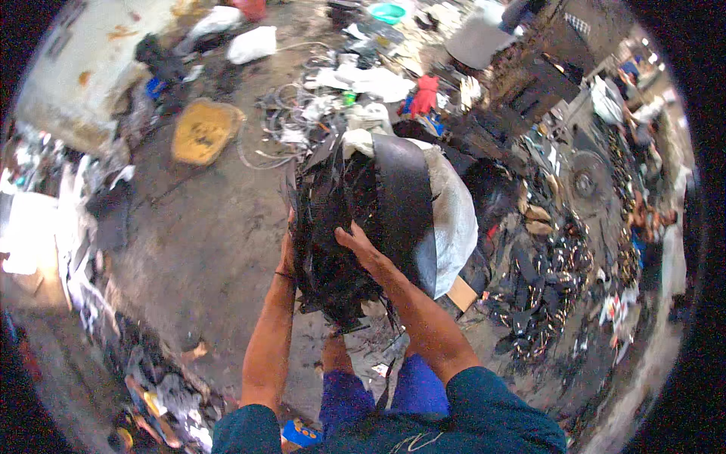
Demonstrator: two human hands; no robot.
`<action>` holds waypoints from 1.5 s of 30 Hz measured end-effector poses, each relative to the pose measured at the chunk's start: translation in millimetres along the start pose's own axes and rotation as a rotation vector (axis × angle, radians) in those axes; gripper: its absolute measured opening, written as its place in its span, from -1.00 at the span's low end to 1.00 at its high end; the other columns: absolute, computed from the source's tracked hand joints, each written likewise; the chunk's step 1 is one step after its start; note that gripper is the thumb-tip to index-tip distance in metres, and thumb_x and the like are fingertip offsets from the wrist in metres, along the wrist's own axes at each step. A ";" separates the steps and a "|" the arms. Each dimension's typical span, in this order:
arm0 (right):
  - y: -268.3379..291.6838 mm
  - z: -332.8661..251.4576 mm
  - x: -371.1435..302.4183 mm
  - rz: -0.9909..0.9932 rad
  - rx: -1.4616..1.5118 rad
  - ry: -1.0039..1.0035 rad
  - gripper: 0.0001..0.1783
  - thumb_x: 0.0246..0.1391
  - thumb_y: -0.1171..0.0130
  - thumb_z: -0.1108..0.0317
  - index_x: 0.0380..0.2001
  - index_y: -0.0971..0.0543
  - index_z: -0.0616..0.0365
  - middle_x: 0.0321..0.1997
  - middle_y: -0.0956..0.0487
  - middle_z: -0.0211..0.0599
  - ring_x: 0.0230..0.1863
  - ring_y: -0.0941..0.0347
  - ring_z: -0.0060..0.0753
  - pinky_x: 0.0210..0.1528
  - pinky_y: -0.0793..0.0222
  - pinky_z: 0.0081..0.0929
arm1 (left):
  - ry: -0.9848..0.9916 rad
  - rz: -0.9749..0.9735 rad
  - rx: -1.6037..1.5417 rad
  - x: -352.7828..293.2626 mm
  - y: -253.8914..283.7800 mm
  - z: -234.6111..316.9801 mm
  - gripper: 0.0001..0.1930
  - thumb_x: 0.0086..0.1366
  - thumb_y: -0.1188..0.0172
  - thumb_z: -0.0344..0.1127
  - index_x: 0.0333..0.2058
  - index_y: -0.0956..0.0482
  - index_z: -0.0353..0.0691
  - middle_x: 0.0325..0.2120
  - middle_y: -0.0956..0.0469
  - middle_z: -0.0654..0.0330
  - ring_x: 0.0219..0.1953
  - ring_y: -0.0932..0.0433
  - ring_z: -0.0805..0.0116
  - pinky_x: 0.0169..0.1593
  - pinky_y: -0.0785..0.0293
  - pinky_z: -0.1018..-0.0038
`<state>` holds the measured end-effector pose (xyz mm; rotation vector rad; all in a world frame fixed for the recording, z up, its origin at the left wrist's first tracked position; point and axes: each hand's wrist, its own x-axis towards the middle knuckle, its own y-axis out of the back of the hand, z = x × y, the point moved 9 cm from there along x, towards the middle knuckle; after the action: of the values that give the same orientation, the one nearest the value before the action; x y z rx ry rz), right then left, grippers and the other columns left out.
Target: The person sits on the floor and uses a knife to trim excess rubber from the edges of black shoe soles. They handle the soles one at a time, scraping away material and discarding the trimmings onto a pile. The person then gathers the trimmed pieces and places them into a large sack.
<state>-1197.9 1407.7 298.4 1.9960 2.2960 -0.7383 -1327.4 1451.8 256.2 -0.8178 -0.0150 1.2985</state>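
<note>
A bulky bundle of black sheet scraps [333, 219] is held up in front of my body. Its layers look thin, with ragged, torn edges at the bottom. My left hand [288, 246] presses along its left side, most of the fingers hidden behind it. Across its front, my right hand [357, 244] grips the material, the thumb and fingertips sunk among the dark folds. Close by on the right, a wide smooth black strip [404, 204] curves down over a whitish sack [455, 219]; whether these join the bundle, I cannot tell.
A yellow flat piece [203, 132] lies on the floor at left. Tangled pale tubing [283, 113] and white scraps spread beyond the bundle. Heaps of black scrap [537, 280] cover the right side, near a round wheel-like part [588, 180]. Pale sheets [34, 234] stand at far left.
</note>
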 end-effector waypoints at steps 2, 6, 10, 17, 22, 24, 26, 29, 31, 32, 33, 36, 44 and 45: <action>55.3 48.8 24.9 0.237 -0.214 0.044 0.18 0.08 -0.06 -0.39 0.36 0.06 0.41 0.32 -0.30 0.16 0.32 -0.24 0.08 0.35 -0.15 -0.26 | 0.043 0.018 0.064 54.5 17.6 -46.4 -0.28 0.36 0.05 0.24 0.20 -0.36 -0.31 0.04 -0.49 0.10 0.00 -0.47 0.23 0.12 -0.40 0.33; 68.5 39.8 3.2 0.583 -0.542 -0.237 -0.03 0.22 0.24 -0.39 0.32 -0.12 0.30 0.13 -0.44 0.37 0.15 -0.39 0.32 0.19 -0.31 -0.08 | -0.025 0.281 0.520 113.3 122.2 -84.5 -0.28 0.33 0.01 0.22 0.15 -0.41 -0.36 -0.03 -0.52 0.05 -0.08 -0.48 0.20 0.09 -0.39 0.33; 78.5 0.8 -42.1 0.886 -0.924 0.045 -0.25 0.21 0.07 -0.18 0.18 -0.35 0.27 0.01 -0.51 0.24 0.05 -0.44 0.23 0.13 -0.33 -0.02 | -0.063 0.444 0.733 124.9 160.2 -84.7 -0.22 0.25 -0.08 0.23 0.13 -0.39 -0.44 -0.03 -0.51 -0.01 -0.07 -0.46 0.16 0.11 -0.34 0.32; 147.9 34.2 -137.5 1.271 -1.105 -0.399 -0.25 -0.04 -0.34 0.18 0.19 -0.29 0.18 -0.03 -0.46 0.01 0.16 -0.28 0.13 0.17 -0.20 0.04 | 0.018 0.505 0.602 86.4 68.8 -62.4 0.17 0.03 -0.31 0.37 0.25 -0.11 -0.61 0.21 -0.28 -0.17 0.22 -0.30 0.05 0.29 -0.16 0.28; 180.5 54.2 -137.2 1.066 -1.036 -0.481 -0.24 -0.08 -0.39 0.09 0.12 -0.31 0.17 0.03 -0.49 0.01 0.12 -0.37 0.13 0.09 -0.25 0.05 | 0.082 0.558 0.651 92.4 91.0 -64.0 0.22 -0.01 -0.29 0.43 0.26 -0.10 -0.61 0.24 -0.22 -0.18 0.25 -0.27 0.01 0.31 -0.13 0.25; 190.2 53.3 -147.3 1.025 -1.034 -0.431 -0.40 0.02 -0.34 0.02 0.00 -0.42 0.19 -0.10 -0.59 0.00 -0.06 -0.52 0.11 -0.02 -0.34 -0.03 | 0.129 0.518 0.631 70.6 36.5 -47.7 0.22 0.00 -0.29 0.43 0.26 -0.09 -0.61 0.25 -0.21 -0.18 0.26 -0.25 0.01 0.31 -0.13 0.25; 196.3 15.7 -153.8 0.984 -0.956 -0.331 -0.50 0.05 -0.31 0.03 -0.12 -0.50 0.20 -0.21 -0.61 -0.01 -0.14 -0.54 0.11 -0.08 -0.38 -0.07 | 0.060 0.488 0.608 79.6 37.6 -45.6 0.21 0.01 -0.29 0.42 0.26 -0.09 -0.61 0.25 -0.20 -0.18 0.26 -0.24 0.01 0.31 -0.12 0.26; 249.1 -60.0 -189.8 1.024 -1.017 -0.320 -0.54 0.11 -0.24 0.00 -0.15 -0.56 0.19 -0.20 -0.61 0.01 -0.12 -0.54 0.14 -0.05 -0.43 -0.09 | -0.002 0.603 0.689 73.6 54.1 -58.8 0.19 0.01 -0.29 0.41 0.25 -0.10 -0.61 0.25 -0.19 -0.18 0.27 -0.23 0.02 0.32 -0.11 0.28; 306.8 -119.2 -204.2 1.059 -1.221 -0.178 -0.58 0.14 -0.22 0.05 -0.18 -0.58 0.23 -0.15 -0.61 0.01 -0.10 -0.54 0.10 -0.01 -0.41 -0.10 | -0.015 0.673 0.727 68.5 58.0 -60.5 0.19 0.02 -0.29 0.41 0.25 -0.10 -0.61 0.26 -0.19 -0.18 0.28 -0.22 0.03 0.32 -0.10 0.29; 349.1 -138.6 -213.6 1.064 -1.253 -0.196 -0.61 0.15 -0.21 0.07 -0.21 -0.59 0.22 -0.16 -0.61 -0.01 -0.11 -0.54 0.07 -0.03 -0.42 -0.13 | -0.002 0.667 0.722 69.2 54.7 -62.9 0.20 0.01 -0.28 0.42 0.25 -0.08 -0.61 0.26 -0.18 -0.19 0.28 -0.21 0.03 0.32 -0.10 0.29; 374.7 -156.9 -218.3 1.072 -1.283 -0.214 -0.63 0.16 -0.20 0.08 -0.24 -0.60 0.22 -0.16 -0.61 -0.02 -0.12 -0.54 0.05 -0.04 -0.43 -0.15 | 0.010 0.658 0.720 70.6 51.5 -64.5 0.21 0.01 -0.28 0.43 0.26 -0.07 -0.61 0.26 -0.18 -0.20 0.29 -0.21 0.03 0.33 -0.09 0.30; 333.2 -212.8 -206.0 1.326 -1.650 0.117 -0.75 0.13 -0.24 0.23 -0.33 -0.61 0.24 -0.26 -0.64 -0.05 -0.24 -0.58 -0.05 -0.17 -0.46 -0.22 | 0.021 0.629 0.720 65.1 38.5 -56.0 0.23 0.01 -0.27 0.44 0.26 -0.04 -0.63 0.27 -0.15 -0.22 0.31 -0.19 0.02 0.34 -0.08 0.29; 201.5 37.5 -118.4 1.181 -0.877 -0.315 -0.47 0.17 -0.18 0.00 -0.17 -0.53 0.37 -0.25 -0.61 0.12 -0.13 -0.57 0.03 -0.06 -0.43 -0.14 | 0.095 0.572 0.682 72.5 41.1 -64.9 0.23 0.03 -0.27 0.42 0.28 0.00 -0.60 0.27 -0.16 -0.21 0.29 -0.22 0.02 0.34 -0.08 0.27; 201.8 45.1 -121.0 1.117 -0.698 -0.305 -0.48 0.18 -0.16 0.02 -0.15 -0.52 0.38 -0.24 -0.61 0.09 -0.15 -0.57 -0.03 -0.07 -0.43 -0.17 | 0.106 0.536 0.665 68.4 46.4 -66.9 0.23 0.04 -0.27 0.41 0.29 0.03 -0.60 0.27 -0.16 -0.21 0.29 -0.22 0.02 0.34 -0.08 0.27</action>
<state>-999.2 1294.2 227.3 2.0939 0.7914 -0.0848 -1315.5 1476.6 153.6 -0.3130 0.7264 1.6179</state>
